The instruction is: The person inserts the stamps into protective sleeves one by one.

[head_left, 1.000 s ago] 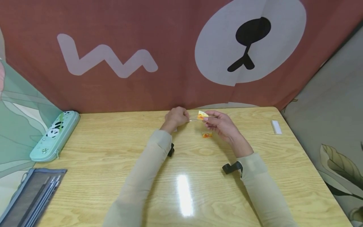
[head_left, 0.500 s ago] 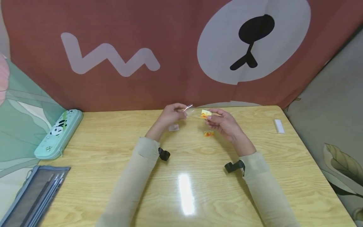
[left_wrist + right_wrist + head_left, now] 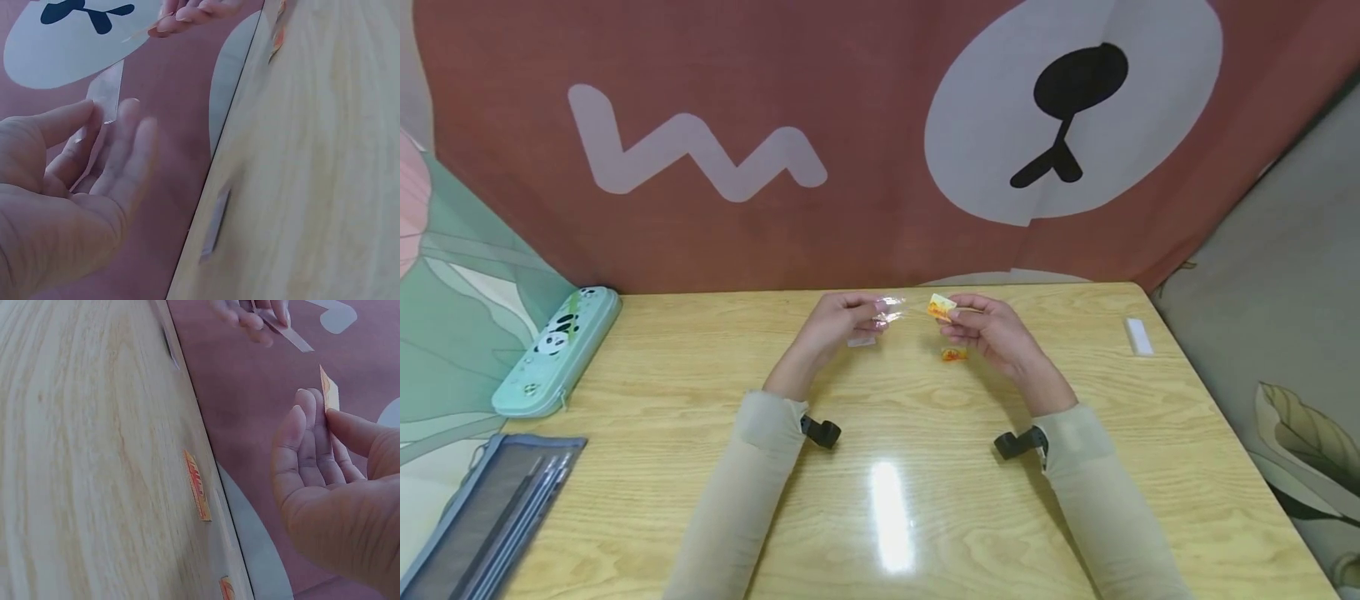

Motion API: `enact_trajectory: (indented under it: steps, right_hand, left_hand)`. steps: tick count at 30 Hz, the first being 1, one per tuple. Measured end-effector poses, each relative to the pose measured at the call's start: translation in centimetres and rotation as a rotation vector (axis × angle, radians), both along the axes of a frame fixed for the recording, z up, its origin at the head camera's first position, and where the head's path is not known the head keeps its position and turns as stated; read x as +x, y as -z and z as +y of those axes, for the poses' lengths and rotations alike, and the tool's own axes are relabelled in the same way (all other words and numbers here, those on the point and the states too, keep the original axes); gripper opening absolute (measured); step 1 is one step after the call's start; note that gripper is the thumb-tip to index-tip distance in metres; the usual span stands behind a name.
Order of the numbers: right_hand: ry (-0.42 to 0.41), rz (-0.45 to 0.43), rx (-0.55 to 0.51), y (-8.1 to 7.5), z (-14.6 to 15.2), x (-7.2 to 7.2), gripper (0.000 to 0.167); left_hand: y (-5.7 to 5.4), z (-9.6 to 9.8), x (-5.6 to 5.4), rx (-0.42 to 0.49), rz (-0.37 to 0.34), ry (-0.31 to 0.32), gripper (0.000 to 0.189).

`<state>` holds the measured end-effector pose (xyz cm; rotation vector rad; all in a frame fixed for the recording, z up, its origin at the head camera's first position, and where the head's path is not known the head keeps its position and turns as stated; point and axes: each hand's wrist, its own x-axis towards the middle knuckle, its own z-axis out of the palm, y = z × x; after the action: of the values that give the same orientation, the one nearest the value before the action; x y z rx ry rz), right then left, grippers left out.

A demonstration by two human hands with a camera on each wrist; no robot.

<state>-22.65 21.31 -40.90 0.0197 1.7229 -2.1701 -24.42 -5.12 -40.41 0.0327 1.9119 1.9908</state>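
My left hand pinches a clear, shiny piece of plastic film between thumb and fingers, above the far part of the table. In the left wrist view the film stands up from the fingertips. To its right, my right hand pinches a small yellow-and-orange printed piece by its edge; its flat side shows in the right wrist view. An orange printed piece lies on the table below the right hand. Below the left hand lies a small pale flat piece, partly covered in the head view.
A white block lies near the table's right edge. At the left are a mint panda pencil case and a grey mesh pouch with pencils inside. A brown cloth hangs behind the table's far edge.
My left hand has moved left and turned, bringing the clear film into fuller view and uncovering the pale piece below. The right hand keeps its pinch on the printed piece, almost in place.
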Motion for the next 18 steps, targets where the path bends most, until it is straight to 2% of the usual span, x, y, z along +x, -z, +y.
enact_trajectory:
  steps: [5, 14, 18]
  right_hand:
    - [-0.004, 0.004, 0.054, 0.0, -0.1, 0.0, 0.017]
    - [-0.007, -0.002, 0.065, 0.6, -0.6, 0.2, 0.010]
    - [-0.022, 0.011, 0.084, 0.7, -0.9, 0.1, 0.012]
  left_hand:
    - [0.5, 0.0, 0.4, 0.041, -0.036, 0.006, 0.021]
    - [1.2, 0.5, 0.9, 0.024, 0.005, 0.056, 0.027]
    - [1.3, 0.7, 1.0, 0.005, 0.006, 0.039, 0.025]
